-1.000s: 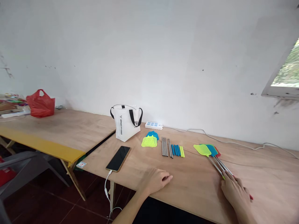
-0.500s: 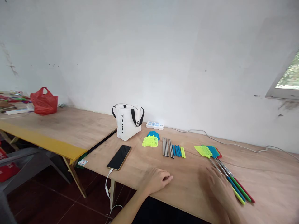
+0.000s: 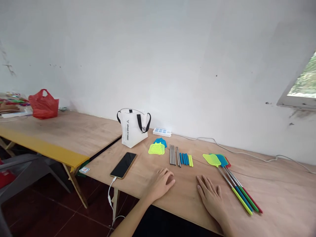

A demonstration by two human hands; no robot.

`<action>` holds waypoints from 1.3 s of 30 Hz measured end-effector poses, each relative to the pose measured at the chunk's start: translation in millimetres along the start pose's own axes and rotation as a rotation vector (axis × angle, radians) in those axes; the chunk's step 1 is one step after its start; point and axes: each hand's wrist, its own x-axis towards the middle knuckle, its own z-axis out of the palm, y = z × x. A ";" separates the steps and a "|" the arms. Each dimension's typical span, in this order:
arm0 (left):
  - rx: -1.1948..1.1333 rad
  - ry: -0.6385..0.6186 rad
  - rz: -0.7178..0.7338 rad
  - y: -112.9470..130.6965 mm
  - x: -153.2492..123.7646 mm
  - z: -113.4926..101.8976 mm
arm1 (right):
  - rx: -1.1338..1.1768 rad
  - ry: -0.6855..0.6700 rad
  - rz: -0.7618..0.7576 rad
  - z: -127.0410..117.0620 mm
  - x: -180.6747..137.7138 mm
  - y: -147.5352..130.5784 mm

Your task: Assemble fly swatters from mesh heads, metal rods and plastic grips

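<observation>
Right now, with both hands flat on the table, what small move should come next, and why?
Probably reach the left hand forward to the metal rods: both hands are empty, the rods lie loose straight ahead of it, and assembled swatters lie beside the right hand.

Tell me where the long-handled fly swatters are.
Head view: the fly swatters lie on the table, right of centre, just right of the right hand, untouched.
</observation>
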 end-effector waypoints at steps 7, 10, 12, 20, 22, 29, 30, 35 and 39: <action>0.251 0.025 -0.163 -39.3 50.3 -13.1 | 0.001 0.023 -0.003 -1.6 -2.0 -4.2; 0.384 0.074 -0.302 -58.4 85.0 -16.6 | -0.007 0.060 -0.023 0.2 -2.0 -3.3; 0.401 0.147 -0.395 -71.4 103.2 -14.5 | -0.020 0.068 -0.037 2.4 -1.5 -2.4; 0.393 0.311 -0.549 -100.7 136.0 -1.5 | -0.005 0.085 -0.036 6.9 0.4 -1.7; 0.388 0.309 -0.537 -99.4 136.6 -2.4 | -0.008 0.087 -0.039 5.9 0.0 -2.4; 0.417 0.277 -0.477 -86.0 103.9 -7.2 | 0.002 0.116 -0.048 5.3 -2.6 -2.8; 0.428 0.262 -0.454 -84.3 96.9 -7.7 | 0.010 0.120 -0.049 5.0 -3.0 -2.8; 0.453 0.166 -0.399 -75.3 77.7 -11.5 | 0.018 0.103 -0.042 1.1 -4.7 -3.5; 0.449 0.110 -0.354 -68.5 67.6 -13.8 | 0.024 0.094 -0.032 -0.6 -4.7 -4.1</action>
